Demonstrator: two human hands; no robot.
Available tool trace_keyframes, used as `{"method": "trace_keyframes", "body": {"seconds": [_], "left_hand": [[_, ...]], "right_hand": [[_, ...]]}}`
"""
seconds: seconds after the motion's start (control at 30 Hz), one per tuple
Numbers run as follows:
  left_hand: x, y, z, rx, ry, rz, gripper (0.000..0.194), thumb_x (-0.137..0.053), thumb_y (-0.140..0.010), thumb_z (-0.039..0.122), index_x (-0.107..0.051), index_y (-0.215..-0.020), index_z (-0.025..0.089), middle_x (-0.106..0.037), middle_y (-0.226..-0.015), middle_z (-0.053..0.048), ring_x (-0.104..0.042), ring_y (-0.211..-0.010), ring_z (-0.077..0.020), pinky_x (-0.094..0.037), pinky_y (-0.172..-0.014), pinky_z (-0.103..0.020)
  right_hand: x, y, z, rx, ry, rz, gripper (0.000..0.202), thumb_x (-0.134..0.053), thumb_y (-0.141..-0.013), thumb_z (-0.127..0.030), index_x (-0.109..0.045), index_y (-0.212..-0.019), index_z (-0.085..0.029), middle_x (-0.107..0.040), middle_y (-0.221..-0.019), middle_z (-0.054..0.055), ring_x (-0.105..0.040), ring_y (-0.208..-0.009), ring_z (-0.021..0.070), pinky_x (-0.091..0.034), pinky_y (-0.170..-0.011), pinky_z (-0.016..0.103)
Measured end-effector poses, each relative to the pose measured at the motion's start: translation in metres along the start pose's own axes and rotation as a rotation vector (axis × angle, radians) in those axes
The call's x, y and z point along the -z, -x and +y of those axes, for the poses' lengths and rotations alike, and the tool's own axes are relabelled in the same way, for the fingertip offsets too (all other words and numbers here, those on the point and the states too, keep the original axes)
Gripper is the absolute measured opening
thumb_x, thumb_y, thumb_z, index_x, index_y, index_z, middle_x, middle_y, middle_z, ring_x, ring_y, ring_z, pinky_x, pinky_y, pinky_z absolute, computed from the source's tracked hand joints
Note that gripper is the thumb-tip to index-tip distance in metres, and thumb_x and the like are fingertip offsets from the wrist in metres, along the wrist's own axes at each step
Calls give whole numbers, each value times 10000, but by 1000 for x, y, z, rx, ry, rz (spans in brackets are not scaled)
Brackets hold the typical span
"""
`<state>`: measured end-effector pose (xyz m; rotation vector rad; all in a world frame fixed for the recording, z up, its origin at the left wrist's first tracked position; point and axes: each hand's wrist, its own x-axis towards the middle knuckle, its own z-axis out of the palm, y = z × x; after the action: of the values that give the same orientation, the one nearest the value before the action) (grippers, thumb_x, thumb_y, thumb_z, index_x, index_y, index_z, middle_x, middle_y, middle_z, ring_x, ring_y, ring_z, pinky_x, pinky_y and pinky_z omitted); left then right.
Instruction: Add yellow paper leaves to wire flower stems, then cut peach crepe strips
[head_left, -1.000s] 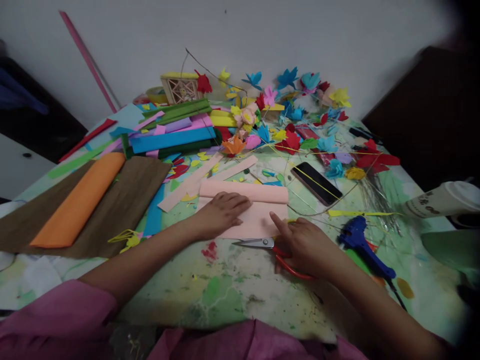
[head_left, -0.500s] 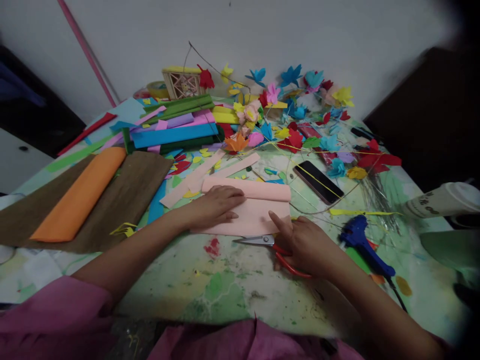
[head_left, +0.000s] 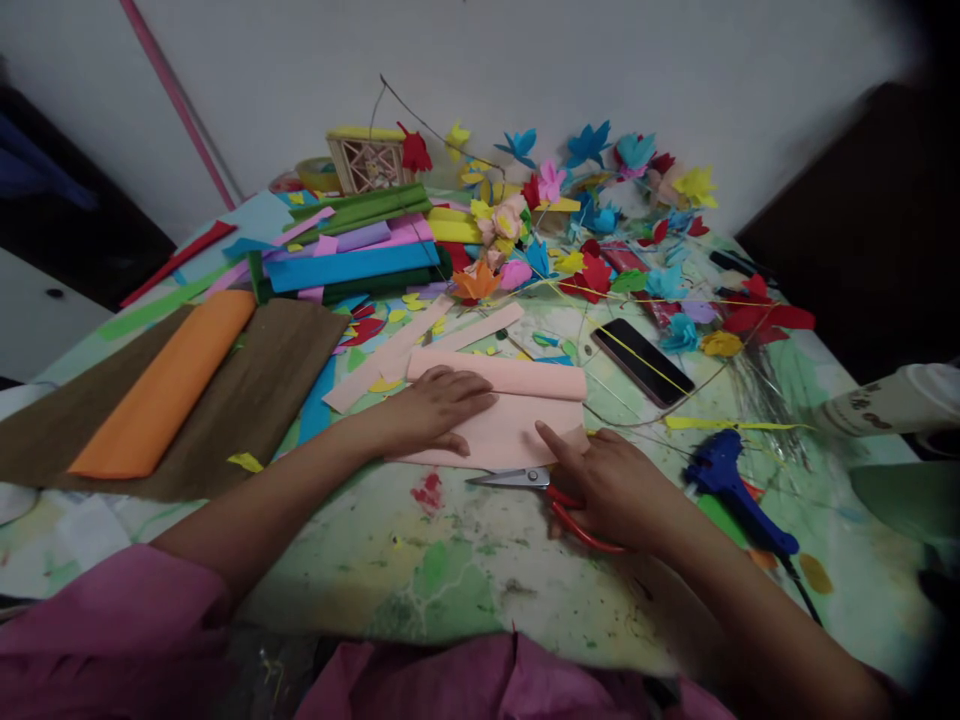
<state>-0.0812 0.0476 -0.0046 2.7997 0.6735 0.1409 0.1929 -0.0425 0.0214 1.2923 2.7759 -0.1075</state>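
Note:
A partly rolled sheet of pale pink crepe paper [head_left: 517, 425] lies on the table, its roll along the far edge. My left hand [head_left: 435, 405] rests flat on the paper's left part, fingers stretched to the right. In my right hand [head_left: 607, 485] is a pair of scissors [head_left: 517, 479] with red handles, the blades closed and pointing left along the paper's near edge. My right index finger reaches out over the paper's right end. Pale pink strips [head_left: 405, 350] lie just beyond the paper.
Rolled coloured paper [head_left: 352, 267] and paper flowers [head_left: 589, 277] crowd the back. An orange roll [head_left: 169, 385] lies on brown paper [head_left: 281, 385] at left. To the right are a phone [head_left: 643, 362], a blue glue gun [head_left: 739, 490], wires [head_left: 776, 400] and a cup [head_left: 892, 400].
The whole view has shifted slightly. Both hands, the scissors and the pink paper keep nearly the same places relative to one another.

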Motion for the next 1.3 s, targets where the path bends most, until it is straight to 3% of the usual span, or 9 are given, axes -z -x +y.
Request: {"method": "trace_keyframes", "body": {"seconds": [0.1, 0.17, 0.3, 0.4, 0.5, 0.8, 0.97, 1.17, 1.3], "left_hand": [[12, 1, -3, 46, 89, 10, 490, -484, -867, 443, -451, -1288, 195, -449, -1350, -144, -365, -1251, -266, -226, -1015, -396], [28, 5, -5, 139, 183, -19, 365, -412, -904, 404, -555, -1144, 169, -558, -1200, -128, -490, -1098, -227, -340, -909, -329], [49, 16, -4, 312, 271, -215, 329, -445, -865, 443, -617, -904, 165, -634, -888, -55, -555, -765, -159, -377, -648, -237], [46, 19, 2, 359, 232, -324, 281, -562, -771, 444, -618, -838, 177, -626, -815, -30, -537, -694, -149, -338, -567, -228], [39, 19, 11, 380, 178, -353, 193, -596, -719, 357, -612, -797, 182, -618, -798, -26, -520, -673, -149, -316, -541, -233], [40, 16, 16, 344, 245, -310, 97, -459, -778, 232, -543, -779, 184, -592, -772, -21, -499, -644, -139, -312, -535, -235], [33, 13, 10, 361, 271, -260, 131, -462, -785, 226, -566, -854, 186, -618, -822, -28, -517, -667, -143, -326, -554, -236], [34, 15, 10, 329, 350, -330, 138, -525, -765, 287, -594, -754, 168, -606, -768, -27, -522, -662, -140, -341, -563, -233], [38, 16, 17, 313, 324, -306, 97, -521, -750, 248, -567, -732, 165, -582, -777, -29, -505, -669, -141, -339, -561, -234]], "right_hand": [[0, -1, 1, -3, -15, -3, 763, -538, -765, -374, -254, -1417, -98, -672, -844, 101, -558, -782, 241, -327, -725, 331], [-1, -1, 1, -3, -32, 4, 771, -542, -765, -369, -245, -1418, -88, -672, -852, 109, -561, -795, 243, -330, -731, 334], [-4, 1, 3, -12, -52, 14, 782, -540, -777, -390, -227, -1426, -85, -673, -928, 141, -570, -837, 256, -348, -758, 350], [-7, 2, 3, -20, -59, 13, 813, -550, -772, -430, -224, -1426, -73, -672, -943, 156, -574, -866, 271, -364, -774, 362], [-8, 2, 4, -17, -63, 20, 829, -559, -766, -437, -227, -1423, -56, -673, -941, 168, -572, -897, 283, -370, -794, 377], [-5, 2, 3, -35, -77, -19, 764, -531, -785, -388, -255, -1415, -54, -666, -944, 164, -571, -855, 270, -372, -791, 375], [-5, 2, 3, -38, -80, -5, 779, -540, -773, -433, -272, -1409, -71, -660, -943, 155, -567, -842, 266, -370, -774, 366], [-4, 1, 3, -45, -96, 4, 769, -547, -764, -420, -281, -1406, -91, -661, -913, 133, -562, -820, 256, -363, -753, 356], [-5, 2, 3, -33, -95, 6, 758, -541, -765, -398, -284, -1400, -75, -665, -864, 130, -560, -795, 250, -361, -747, 359]]}}
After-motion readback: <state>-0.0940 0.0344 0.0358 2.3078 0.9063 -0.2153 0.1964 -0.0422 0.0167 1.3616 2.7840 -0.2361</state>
